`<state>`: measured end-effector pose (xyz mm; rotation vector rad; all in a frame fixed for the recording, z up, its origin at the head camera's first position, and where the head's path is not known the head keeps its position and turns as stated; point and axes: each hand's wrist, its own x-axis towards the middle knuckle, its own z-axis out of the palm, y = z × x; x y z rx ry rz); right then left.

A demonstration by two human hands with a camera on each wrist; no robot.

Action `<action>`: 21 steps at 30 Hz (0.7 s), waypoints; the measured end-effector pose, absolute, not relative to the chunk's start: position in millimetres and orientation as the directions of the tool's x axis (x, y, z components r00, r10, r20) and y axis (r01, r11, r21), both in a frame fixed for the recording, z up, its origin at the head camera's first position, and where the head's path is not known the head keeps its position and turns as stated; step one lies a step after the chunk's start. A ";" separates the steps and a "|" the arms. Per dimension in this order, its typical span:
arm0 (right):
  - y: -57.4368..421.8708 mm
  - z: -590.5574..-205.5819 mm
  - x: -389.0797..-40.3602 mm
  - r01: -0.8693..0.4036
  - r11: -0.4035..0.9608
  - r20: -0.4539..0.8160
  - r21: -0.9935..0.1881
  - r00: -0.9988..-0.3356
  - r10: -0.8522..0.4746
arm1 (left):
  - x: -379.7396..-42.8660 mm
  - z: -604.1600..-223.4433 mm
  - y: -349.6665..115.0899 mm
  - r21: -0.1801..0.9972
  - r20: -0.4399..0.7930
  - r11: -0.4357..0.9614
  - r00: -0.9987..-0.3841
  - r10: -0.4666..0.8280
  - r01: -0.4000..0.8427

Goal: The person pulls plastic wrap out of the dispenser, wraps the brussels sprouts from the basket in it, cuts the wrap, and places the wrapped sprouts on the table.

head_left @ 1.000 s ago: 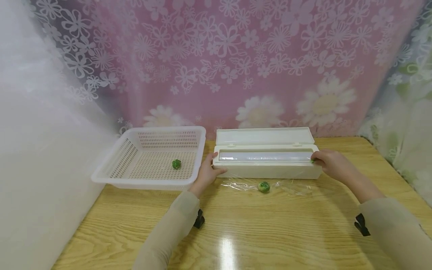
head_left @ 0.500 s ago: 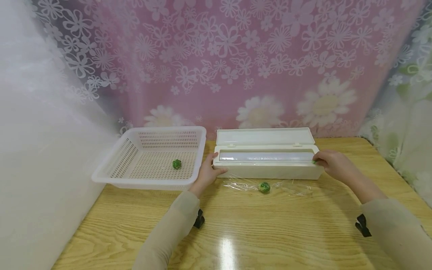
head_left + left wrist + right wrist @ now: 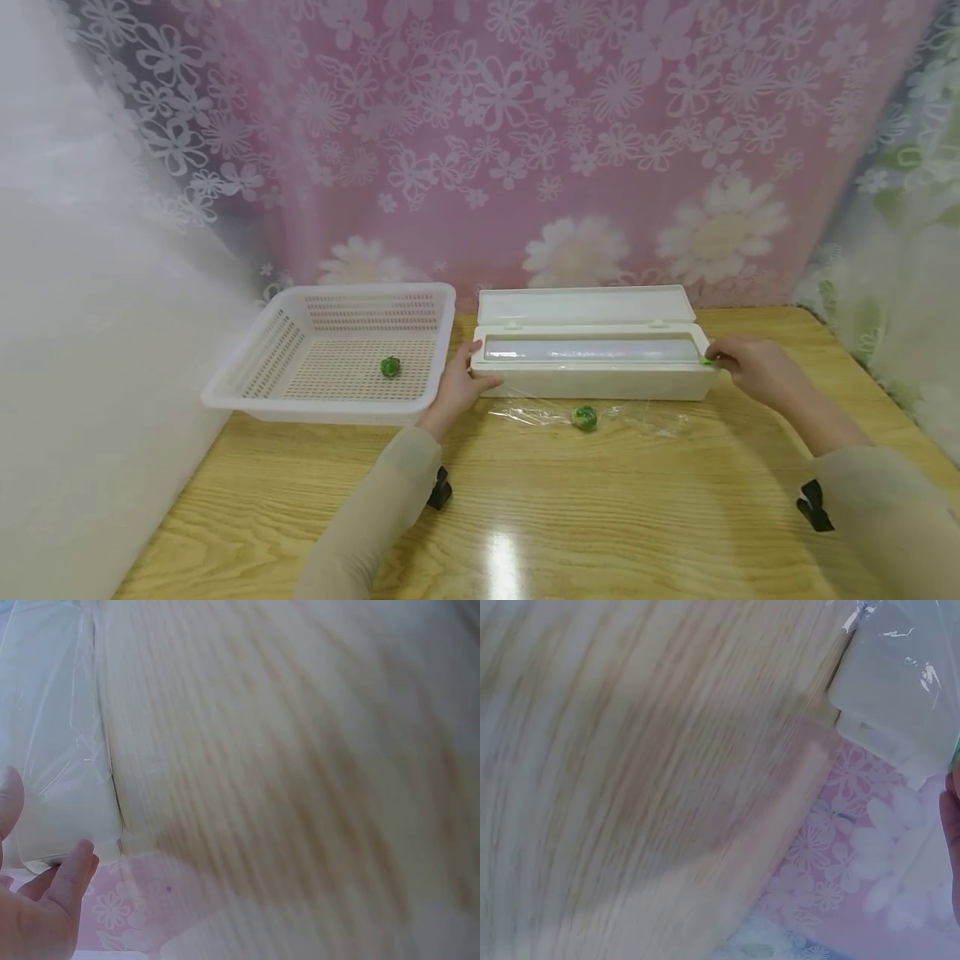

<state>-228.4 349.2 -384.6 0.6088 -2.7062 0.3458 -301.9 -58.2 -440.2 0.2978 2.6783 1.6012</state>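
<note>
A white cling film dispenser (image 3: 596, 385) lies lengthwise on the table, its lid (image 3: 585, 306) raised and the film roll (image 3: 592, 350) showing inside. My left hand (image 3: 453, 392) holds its left end, thumb on the front face and fingers around the end. At the right end, my right hand (image 3: 761, 371) pinches a small green slider (image 3: 707, 361) on the front edge. Clear film (image 3: 525, 412) hangs over the front and spreads onto the table. On that film sits a green Brussels sprout (image 3: 584, 418). In the right wrist view only some fingers (image 3: 951, 817) show.
A white perforated basket (image 3: 330, 407) stands left of the dispenser, close by my left forearm, with another Brussels sprout (image 3: 390, 367) inside. The wooden table (image 3: 600, 517) ends at a pink flowered curtain (image 3: 480, 167) behind.
My right hand has moved slightly right with the green slider, out to the dispenser's right end. My left hand keeps its hold, and both sprouts stay where they were.
</note>
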 end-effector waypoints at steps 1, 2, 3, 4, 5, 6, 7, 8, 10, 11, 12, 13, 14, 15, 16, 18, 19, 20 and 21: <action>349.3 -384.8 -228.3 -0.455 0.877 0.389 -0.154 -0.844 -0.370 | -301.7 -439.8 -58.6 0.868 0.092 0.469 -0.981 0.169 0.162; 349.4 -385.1 -228.1 -0.458 0.876 0.394 -0.151 -0.841 -0.371 | -301.5 -439.5 -58.6 0.864 0.091 0.477 -0.981 0.171 0.163; 349.4 -385.2 -227.9 -0.458 0.876 0.395 -0.151 -0.840 -0.372 | -301.2 -439.0 -58.7 0.861 0.092 0.480 -0.980 0.175 0.166; 349.4 -385.4 -227.8 -0.457 0.877 0.393 -0.151 -0.841 -0.371 | -300.8 -438.4 -58.7 0.863 0.088 0.478 -0.980 0.176 0.164; 349.5 -385.7 -227.7 -0.455 0.878 0.392 -0.149 -0.842 -0.370 | -300.4 -438.1 -58.7 0.861 0.086 0.482 -0.981 0.177 0.162; 349.6 -386.0 -227.7 -0.453 0.879 0.393 -0.148 -0.843 -0.368 | -300.2 -438.1 -58.7 0.862 0.084 0.481 -0.981 0.177 0.161; 349.6 -386.2 -227.7 -0.451 0.881 0.394 -0.147 -0.843 -0.366 | -300.0 -438.0 -58.8 0.862 0.080 0.481 -0.981 0.176 0.157; 349.6 -386.6 -227.7 -0.449 0.882 0.395 -0.145 -0.844 -0.364 | -299.7 -438.0 -58.9 0.862 0.077 0.483 -0.982 0.173 0.153; 349.4 -387.1 -227.8 -0.447 0.884 0.399 -0.140 -0.842 -0.363 | -299.0 -437.6 -59.2 0.861 0.069 0.487 -0.983 0.171 0.145; 349.2 -387.2 -227.7 -0.445 0.884 0.401 -0.140 -0.842 -0.361 | -298.5 -437.1 -59.6 0.854 0.069 0.498 -0.983 0.172 0.147; 348.9 -387.2 -227.5 -0.444 0.885 0.399 -0.143 -0.844 -0.359 | -297.9 -436.2 -59.9 0.851 0.068 0.504 -0.982 0.176 0.149; 348.4 -386.8 -227.3 -0.441 0.887 0.393 -0.140 -0.847 -0.359 | -297.5 -435.8 -60.4 0.855 0.067 0.496 -0.981 0.183 0.151; 347.7 -386.4 -227.0 -0.441 0.887 0.388 -0.137 -0.848 -0.361 | -296.7 -434.4 -60.7 0.857 0.065 0.493 -0.980 0.189 0.152; 347.0 -385.9 -226.6 -0.439 0.889 0.381 -0.130 -0.850 -0.364 | -295.9 -433.1 -61.3 0.857 0.063 0.491 -0.978 0.197 0.155; 346.1 -385.3 -226.1 -0.437 0.891 0.371 -0.124 -0.853 -0.367 | -295.0 -431.4 -61.7 0.858 0.060 0.490 -0.977 0.203 0.154; 343.8 -384.9 -225.4 -0.445 0.891 0.373 -0.095 -0.845 -0.383 | -292.4 -427.9 -62.1 0.858 0.053 0.490 -0.976 0.211 0.153; 342.0 -384.7 -224.6 -0.453 0.888 0.390 -0.075 -0.833 -0.392 | -290.5 -425.7 -61.7 0.855 0.053 0.495 -0.976 0.212 0.154; 339.8 -384.3 -223.8 -0.468 0.882 0.414 -0.060 -0.816 -0.404 | -288.7 -423.2 -60.9 0.841 0.060 0.516 -0.976 0.211 0.163; 337.0 -384.1 -223.2 -0.488 0.872 0.445 -0.038 -0.789 -0.423 | -286.3 -420.7 -59.6 0.828 0.061 0.536 -0.976 0.207 0.165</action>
